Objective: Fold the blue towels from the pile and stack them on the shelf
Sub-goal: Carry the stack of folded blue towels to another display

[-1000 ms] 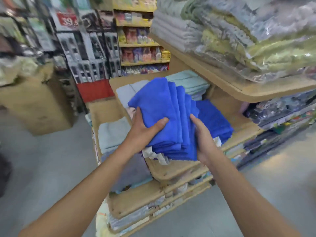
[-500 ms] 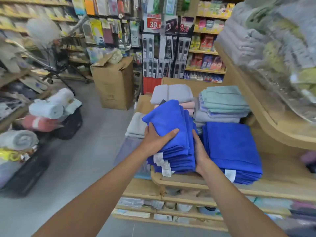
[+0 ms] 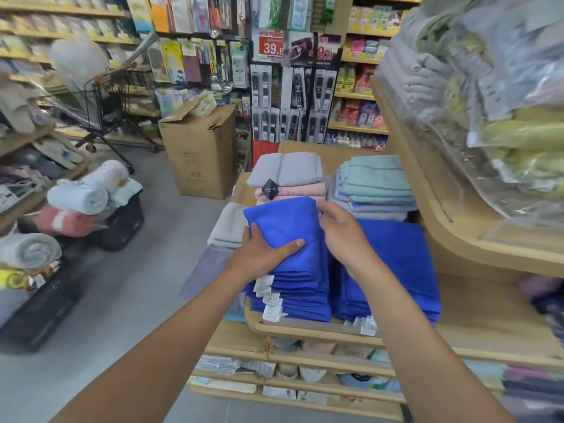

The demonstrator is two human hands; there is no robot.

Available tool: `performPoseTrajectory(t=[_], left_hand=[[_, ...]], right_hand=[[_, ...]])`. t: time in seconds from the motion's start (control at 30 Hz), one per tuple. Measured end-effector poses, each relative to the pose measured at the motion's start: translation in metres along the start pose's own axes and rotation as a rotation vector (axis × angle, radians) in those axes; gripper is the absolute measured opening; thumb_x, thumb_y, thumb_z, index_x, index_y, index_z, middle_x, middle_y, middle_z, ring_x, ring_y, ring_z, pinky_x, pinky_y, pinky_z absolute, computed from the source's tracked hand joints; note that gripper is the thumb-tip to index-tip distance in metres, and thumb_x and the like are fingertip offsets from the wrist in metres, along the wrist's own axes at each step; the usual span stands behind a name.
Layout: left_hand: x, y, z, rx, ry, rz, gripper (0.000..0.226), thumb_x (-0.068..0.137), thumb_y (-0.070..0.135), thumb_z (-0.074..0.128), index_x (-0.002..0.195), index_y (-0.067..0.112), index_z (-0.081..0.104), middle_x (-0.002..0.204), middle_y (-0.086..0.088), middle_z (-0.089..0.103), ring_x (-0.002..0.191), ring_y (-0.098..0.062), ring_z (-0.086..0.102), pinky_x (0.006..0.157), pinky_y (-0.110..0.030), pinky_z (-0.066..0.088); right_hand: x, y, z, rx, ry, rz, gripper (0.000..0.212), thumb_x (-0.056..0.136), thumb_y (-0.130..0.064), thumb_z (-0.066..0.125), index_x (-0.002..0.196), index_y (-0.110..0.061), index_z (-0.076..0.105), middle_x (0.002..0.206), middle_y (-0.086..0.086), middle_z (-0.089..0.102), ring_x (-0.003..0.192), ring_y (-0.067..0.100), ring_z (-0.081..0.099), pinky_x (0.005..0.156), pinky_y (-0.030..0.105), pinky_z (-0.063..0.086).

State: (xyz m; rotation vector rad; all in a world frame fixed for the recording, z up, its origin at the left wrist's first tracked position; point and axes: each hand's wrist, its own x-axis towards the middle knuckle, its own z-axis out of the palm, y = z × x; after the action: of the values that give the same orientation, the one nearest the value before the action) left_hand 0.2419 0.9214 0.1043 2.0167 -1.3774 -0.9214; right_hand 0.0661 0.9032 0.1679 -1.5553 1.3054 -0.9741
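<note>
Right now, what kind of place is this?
Most likely a retail shop: red price sign reading 39.9, black wire shopping trolley, and light wooden display shelf stacked with tagged folded blue towels.

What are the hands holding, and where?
The left hand grips the blue towel stack by its left edge, thumb on top. The right hand only touches it.

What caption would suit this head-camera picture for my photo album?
Left hand grips, right hand touches a stack of folded blue towels on a wooden shelf, beside a second blue stack.
</note>
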Motion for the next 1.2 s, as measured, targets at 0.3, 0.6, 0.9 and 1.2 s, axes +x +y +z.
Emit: performPoseTrajectory(t=[0.3,0.6,0.9,1.2], left_hand=[[-0.01,0.019,0.032,0.396,-0.045,0.084,0.131,0.061,0.103,0.029,0.161,0.026,-0.006,0.169,0.004,-0.012,0.152,-0.033,0.022,0.113,-0.053,0.034],[0.023,0.033,0.053,0.721,0.107,0.628,0.091,0.083,0.089,0.008,0.16,0.041,-0.004,0.171,0.008,-0.002,0.157,-0.019,-0.01,0.124,-0.057,-0.002],[0.036,0.031,0.066,0.736,0.06,0.524,0.096,0.076,0.093,-0.009,0.157,0.041,-0.015,0.17,0.01,-0.007,0.157,-0.02,-0.009,0.123,-0.058,-0.007],[0.033,0.03,0.008,0.854,0.391,0.75,0.035,0.094,0.03,0.052,0.125,0.029,0.069,0.119,0.008,0.072,0.11,-0.024,0.063,0.105,-0.043,0.036]], right_hand=[[0.005,0.099,-0.093,-1.022,0.034,-0.119,0.05,0.108,-0.038,0.038,0.154,-0.02,0.043,0.163,0.0,0.037,0.153,0.022,0.027,0.124,0.039,0.019],[0.008,0.125,-0.108,-1.152,-0.078,-0.083,0.086,0.088,-0.083,0.005,0.163,-0.041,0.005,0.171,-0.015,-0.004,0.157,0.009,-0.009,0.122,0.035,-0.01],[0.014,0.14,-0.106,-1.098,-0.051,-0.087,0.088,0.086,-0.086,0.001,0.162,-0.042,0.002,0.171,-0.016,-0.007,0.158,0.013,-0.007,0.124,0.04,-0.009],[0.013,0.136,-0.104,-1.142,-0.064,-0.085,0.087,0.087,-0.083,0.0,0.162,-0.04,0.004,0.172,-0.013,-0.006,0.158,0.015,-0.005,0.124,0.038,-0.005]])
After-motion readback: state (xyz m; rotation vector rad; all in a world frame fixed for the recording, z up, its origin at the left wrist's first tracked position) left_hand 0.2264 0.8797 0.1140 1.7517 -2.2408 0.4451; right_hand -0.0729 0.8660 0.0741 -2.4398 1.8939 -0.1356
